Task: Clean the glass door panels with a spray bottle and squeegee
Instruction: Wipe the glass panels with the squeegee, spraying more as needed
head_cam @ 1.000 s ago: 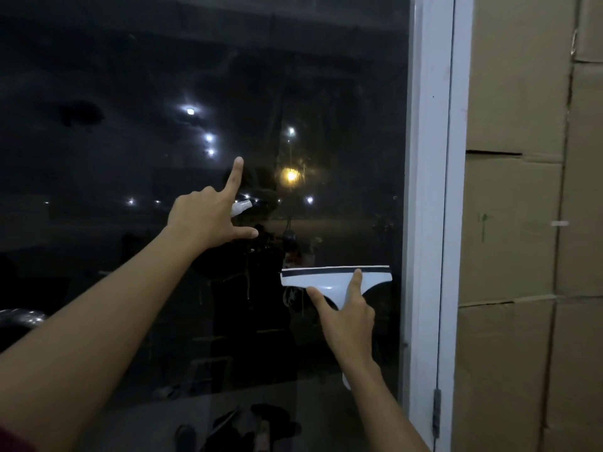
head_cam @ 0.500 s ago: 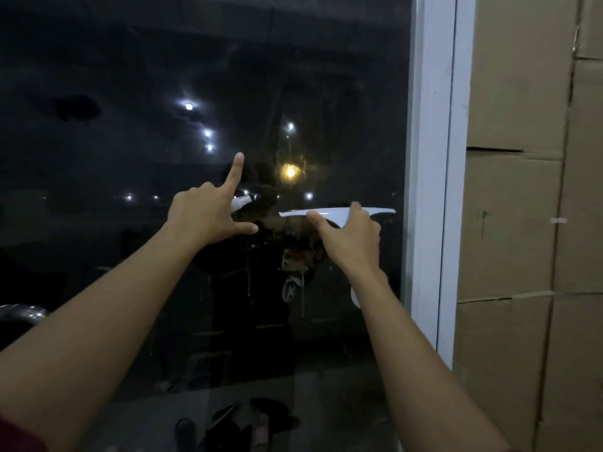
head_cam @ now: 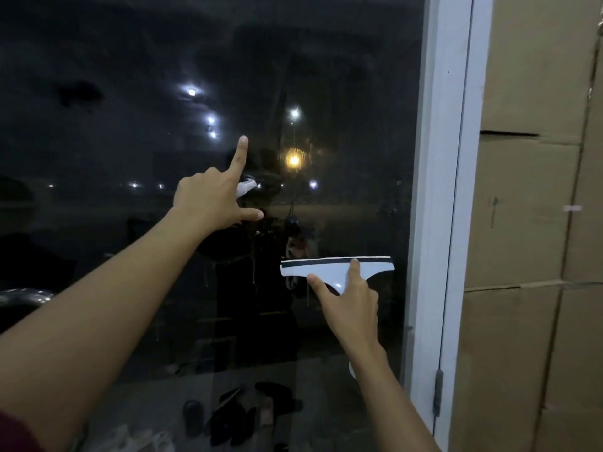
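The dark glass door panel (head_cam: 130,93) fills most of the view and reflects lights and my own figure. My right hand (head_cam: 350,305) grips the white squeegee (head_cam: 329,272) by its handle. Its black-edged blade lies flat on the glass, near the white frame (head_cam: 440,190). My left hand (head_cam: 208,200) is raised against the glass further left. Its index finger points up, its thumb sticks out, and its other fingers curl around a white spray bottle (head_cam: 245,188). Only the bottle's nozzle tip shows.
Stacked cardboard boxes (head_cam: 535,223) form a wall right of the door frame. A hinge (head_cam: 438,396) sits low on the frame. Shoes and sandals (head_cam: 241,412) show through or in the glass at the bottom.
My right hand lifted the squeegee up to the level of my left hand, then drew it down the glass again. My left hand stayed put.
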Action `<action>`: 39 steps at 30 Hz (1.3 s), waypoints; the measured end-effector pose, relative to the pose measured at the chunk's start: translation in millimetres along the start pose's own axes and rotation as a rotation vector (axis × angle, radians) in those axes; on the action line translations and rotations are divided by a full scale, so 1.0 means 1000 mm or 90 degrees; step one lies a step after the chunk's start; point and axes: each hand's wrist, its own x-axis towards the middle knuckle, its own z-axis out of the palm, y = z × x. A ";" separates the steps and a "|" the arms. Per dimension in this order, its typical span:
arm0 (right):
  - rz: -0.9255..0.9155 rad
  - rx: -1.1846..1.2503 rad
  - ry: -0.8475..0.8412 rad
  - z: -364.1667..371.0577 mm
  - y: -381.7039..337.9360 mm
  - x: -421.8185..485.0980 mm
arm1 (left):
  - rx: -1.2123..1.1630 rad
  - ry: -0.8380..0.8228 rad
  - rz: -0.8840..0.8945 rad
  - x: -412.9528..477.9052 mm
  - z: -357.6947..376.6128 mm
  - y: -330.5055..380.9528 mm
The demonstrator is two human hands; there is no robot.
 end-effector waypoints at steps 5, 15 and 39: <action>0.008 0.038 0.001 -0.001 -0.004 0.002 | -0.017 -0.020 0.005 -0.001 -0.001 0.000; -0.315 -0.150 0.016 0.023 -0.068 -0.009 | -0.102 0.020 -0.016 -0.036 0.006 -0.084; -0.430 -0.331 0.039 0.179 -0.199 -0.071 | -0.073 -0.018 -0.076 -0.108 0.036 -0.223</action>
